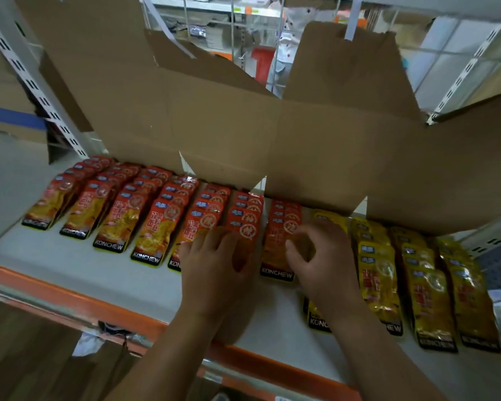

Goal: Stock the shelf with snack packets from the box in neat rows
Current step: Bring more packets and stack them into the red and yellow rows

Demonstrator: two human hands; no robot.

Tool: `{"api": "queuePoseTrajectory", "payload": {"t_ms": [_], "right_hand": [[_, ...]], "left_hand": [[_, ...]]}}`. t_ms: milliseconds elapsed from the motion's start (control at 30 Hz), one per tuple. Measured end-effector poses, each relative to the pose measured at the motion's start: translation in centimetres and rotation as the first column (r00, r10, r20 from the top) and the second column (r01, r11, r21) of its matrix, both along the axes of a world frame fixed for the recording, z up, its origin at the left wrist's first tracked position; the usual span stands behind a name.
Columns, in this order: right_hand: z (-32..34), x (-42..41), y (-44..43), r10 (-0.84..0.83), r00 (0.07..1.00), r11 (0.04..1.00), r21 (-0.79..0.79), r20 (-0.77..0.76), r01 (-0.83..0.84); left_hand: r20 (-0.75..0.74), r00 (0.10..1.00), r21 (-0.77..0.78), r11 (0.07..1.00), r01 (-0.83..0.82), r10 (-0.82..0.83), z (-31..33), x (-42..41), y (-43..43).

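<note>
Shelf edge: the orange shelf edge (70, 299) crosses the lower left of the frame. The pale shelf (99, 273) behind it is bare at the front.
Left hand: the left hand (214, 267), at lower centre, lies flat with its fingers straight and close together. It presses on the front of the sixth red row (245, 218).
Right hand: the right hand (324, 256), just right of centre, has curled fingers. Thumb and forefinger seem to pinch the right edge of the front red packet (275, 256), though blur hides the contact itself.
Task's thing: that packet heads the seventh and last red row. It touches the right hand's fingertips and lies just right of the left hand.
Long axis: the packet lies lengthwise from the shelf edge toward the back, its black foot nearest the camera.
Nearer hand: the right hand. The left would have to cross one row.
Likely move: squaring this packet with its neighbours, mostly a small push along its length.
Yellow rows: the yellow packets (428, 299) fill the right of the frame, overlapped front to back. The right wrist covers part of the nearest row.
Red rows: the red packets (110, 215) fan out to the left.
Box: the cardboard box (229, 125) stands behind all the rows in the upper half of the frame, its flaps open.
</note>
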State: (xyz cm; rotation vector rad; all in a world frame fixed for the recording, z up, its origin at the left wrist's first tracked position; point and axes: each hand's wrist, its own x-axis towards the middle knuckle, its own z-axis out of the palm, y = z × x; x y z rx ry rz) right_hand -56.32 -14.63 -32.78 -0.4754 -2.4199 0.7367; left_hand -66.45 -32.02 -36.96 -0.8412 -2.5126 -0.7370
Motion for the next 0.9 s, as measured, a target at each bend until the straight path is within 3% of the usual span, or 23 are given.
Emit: {"api": "queuePoseTrajectory", "payload": {"t_ms": [500,900], "right_hand": [[-0.8,0.0,1.2,-0.032,0.999,0.999,-0.010,0.030,0.032],[1.0,1.4,0.5,0.039,0.999,0.999,-0.002,-0.010,-0.040]], "left_hand": [[0.111,0.994,-0.066,0.998,-0.010,0.018,-0.9,-0.5,0.0],[0.019,1.000,-0.010,1.000,-0.007,0.007,0.6,0.5,-0.7]]}}
